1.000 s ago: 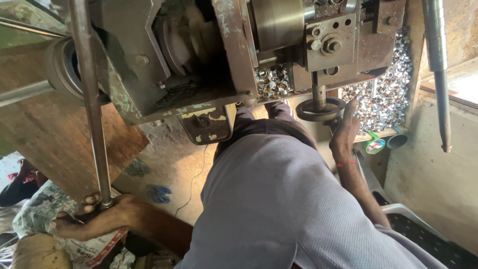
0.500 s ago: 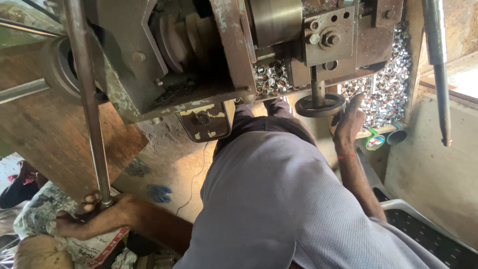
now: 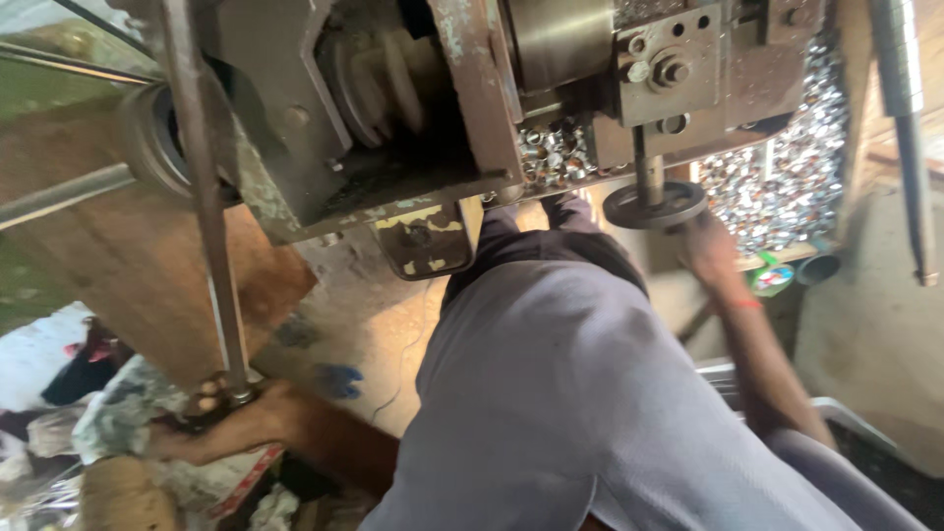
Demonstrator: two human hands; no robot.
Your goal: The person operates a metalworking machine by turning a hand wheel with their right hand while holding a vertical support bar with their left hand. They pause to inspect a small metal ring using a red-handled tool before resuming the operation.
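I look down over my grey shirt at a worn metal machine. My left hand is closed around the lower end of a long steel lever rod at the lower left. My right hand reaches up to a round dark handwheel under the machine's right side and touches its rim; whether the fingers close around it is blurred. A red band circles that wrist.
A heap of small shiny metal pieces lies behind the handwheel. A yellow-painted bracket hangs under the machine. Rags and clutter sit at the lower left. A steel bar hangs at the right edge, above a grey tray.
My right hand has shifted slightly on the handwheel. The view has tilted a little; my left hand stays on the lever rod.
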